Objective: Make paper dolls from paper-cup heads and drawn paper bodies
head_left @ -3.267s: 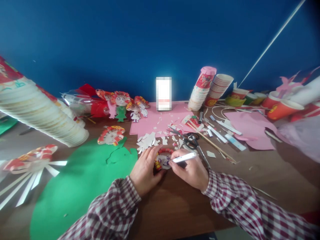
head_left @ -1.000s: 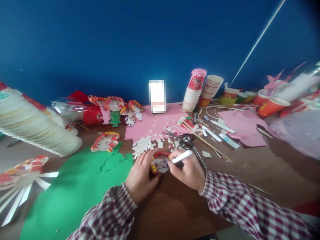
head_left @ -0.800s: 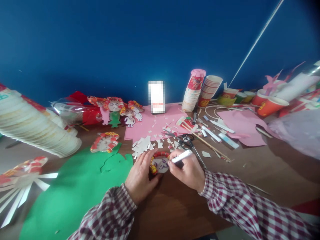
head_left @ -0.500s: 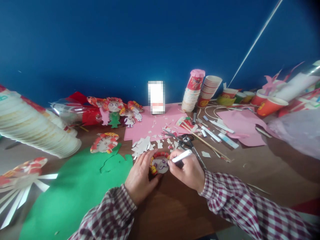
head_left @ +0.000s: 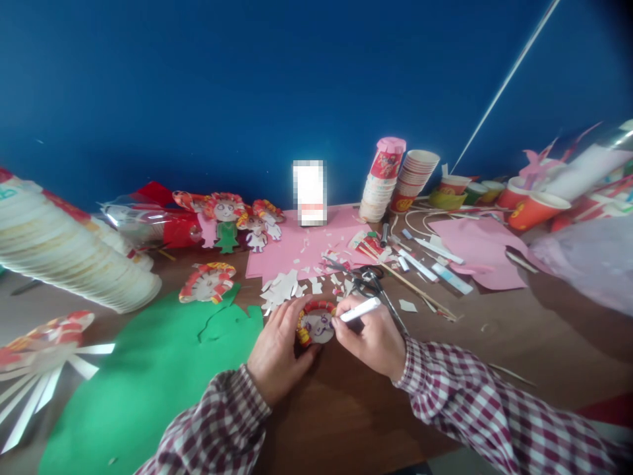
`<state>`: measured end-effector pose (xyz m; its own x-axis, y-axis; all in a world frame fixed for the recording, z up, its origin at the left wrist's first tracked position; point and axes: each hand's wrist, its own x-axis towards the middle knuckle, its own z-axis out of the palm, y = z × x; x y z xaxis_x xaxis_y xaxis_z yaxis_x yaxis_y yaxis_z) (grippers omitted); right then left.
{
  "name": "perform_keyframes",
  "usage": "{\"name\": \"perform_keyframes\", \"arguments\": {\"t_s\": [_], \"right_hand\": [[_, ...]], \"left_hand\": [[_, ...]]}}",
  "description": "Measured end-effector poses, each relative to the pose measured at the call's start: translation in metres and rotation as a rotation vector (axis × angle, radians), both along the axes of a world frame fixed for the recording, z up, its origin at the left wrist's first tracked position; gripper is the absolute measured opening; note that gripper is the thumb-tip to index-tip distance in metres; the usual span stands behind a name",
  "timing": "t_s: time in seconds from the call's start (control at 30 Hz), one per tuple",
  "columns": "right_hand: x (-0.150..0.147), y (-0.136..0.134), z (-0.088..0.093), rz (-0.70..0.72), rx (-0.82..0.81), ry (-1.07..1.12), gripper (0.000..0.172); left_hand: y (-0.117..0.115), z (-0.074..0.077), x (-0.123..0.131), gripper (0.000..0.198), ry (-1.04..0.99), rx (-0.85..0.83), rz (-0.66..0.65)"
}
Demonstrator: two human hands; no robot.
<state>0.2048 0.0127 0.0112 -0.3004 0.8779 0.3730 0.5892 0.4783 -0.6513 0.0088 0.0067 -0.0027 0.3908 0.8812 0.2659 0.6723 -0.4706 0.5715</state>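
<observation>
A small paper-cup face (head_left: 321, 334) with a curled red and yellow rim lies on the brown table, purple drawn features on its white disc. My left hand (head_left: 281, 346) is closed around its left side, thumb along the lower edge. In my right hand (head_left: 373, 336) is a white marker pen (head_left: 360, 309), pinched between thumb and fingers. Its tip is at the right side of the face, mostly hidden by my fingertips. White paper scraps (head_left: 283, 290) and black-handled scissors (head_left: 366, 277) lie just beyond.
Green paper (head_left: 148, 376) spreads at left, beside stacked paper cups (head_left: 79, 251). Several paper figures (head_left: 226, 224) stand at the back left. Pink sheets (head_left: 316, 237) lie behind; upright cup stacks (head_left: 378, 188), pens (head_left: 418, 264) and a wooden stick (head_left: 420, 290) are to the right.
Hands, face and marker hold almost the same place. The marker's rear end has shifted very slightly to the right.
</observation>
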Motion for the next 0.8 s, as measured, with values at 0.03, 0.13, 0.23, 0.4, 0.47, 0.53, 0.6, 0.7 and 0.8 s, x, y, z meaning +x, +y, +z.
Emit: {"name": "perform_keyframes", "arguments": {"t_s": [0.03, 0.13, 0.23, 0.4, 0.47, 0.53, 0.6, 0.7, 0.8], "right_hand": [[0.0000, -0.0001, 0.0002, 0.002, -0.005, 0.001, 0.006], [0.0001, -0.0005, 0.0013, 0.018, -0.031, 0.027, 0.006], [-0.0005, -0.0006, 0.0028, 0.040, -0.053, 0.071, 0.007], [-0.0026, -0.0006, 0.0033, 0.089, -0.060, 0.100, 0.008], [-0.0032, -0.0007, 0.0024, 0.087, -0.063, 0.100, 0.008], [-0.0033, -0.0008, 0.0014, 0.085, -0.063, 0.097, 0.007], [-0.0033, -0.0008, 0.0005, 0.089, -0.060, 0.092, 0.007], [-0.0033, -0.0008, 0.0000, 0.094, -0.054, 0.084, 0.008], [-0.0035, -0.0009, 0.0004, 0.093, -0.045, 0.073, 0.008]], "left_hand": [[0.0000, -0.0001, -0.0001, 0.067, 0.001, 0.000, 0.000], [-0.0005, -0.0006, -0.0006, 0.066, 0.006, -0.001, -0.003], [-0.0007, -0.0012, -0.0012, 0.068, 0.009, 0.000, -0.003], [0.0007, -0.0017, -0.0013, 0.068, 0.004, 0.014, -0.010], [0.0011, -0.0017, -0.0010, 0.068, 0.002, 0.012, -0.012], [0.0011, -0.0016, -0.0007, 0.067, 0.001, 0.010, -0.012], [0.0006, -0.0014, -0.0005, 0.067, 0.002, 0.011, -0.014], [-0.0003, -0.0011, -0.0007, 0.067, 0.003, 0.019, -0.015], [0.0000, -0.0011, -0.0008, 0.067, 0.004, 0.019, -0.018]]}}
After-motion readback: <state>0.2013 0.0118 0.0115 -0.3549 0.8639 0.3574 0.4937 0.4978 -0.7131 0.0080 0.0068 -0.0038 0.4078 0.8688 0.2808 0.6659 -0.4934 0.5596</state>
